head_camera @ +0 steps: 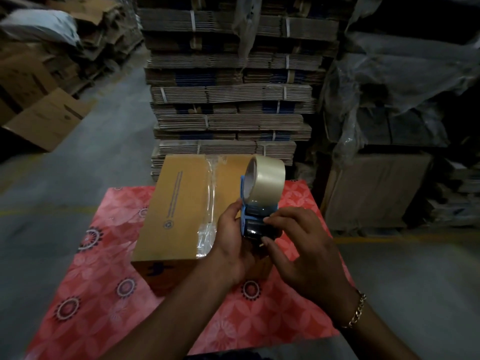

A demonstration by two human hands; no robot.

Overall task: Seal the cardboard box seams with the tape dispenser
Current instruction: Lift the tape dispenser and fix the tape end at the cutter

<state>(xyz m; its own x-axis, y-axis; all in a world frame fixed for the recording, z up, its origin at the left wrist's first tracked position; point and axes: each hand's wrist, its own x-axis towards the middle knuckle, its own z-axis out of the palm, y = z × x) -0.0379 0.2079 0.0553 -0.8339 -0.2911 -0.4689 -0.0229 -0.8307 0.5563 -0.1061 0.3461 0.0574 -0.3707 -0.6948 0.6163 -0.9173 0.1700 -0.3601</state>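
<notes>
A closed brown cardboard box (pixel 179 203) lies on a red patterned cloth (pixel 104 294), with a strip of clear tape (pixel 210 203) running along its top middle seam. Above the box's right side I hold a blue tape dispenser (pixel 255 216) carrying a roll of clear tape (pixel 267 175). My left hand (pixel 231 242) grips the dispenser's handle from below. My right hand (pixel 298 245) has its fingertips pinched at the dispenser's front, by the black roller and the tape end.
A tall stack of strapped, flattened cartons (pixel 233 100) rises right behind the box. Loose and open boxes (pixel 46 120) lie at the left on the grey floor (pixel 91 165). Plastic-wrapped goods (pixel 402 113) stand at the right.
</notes>
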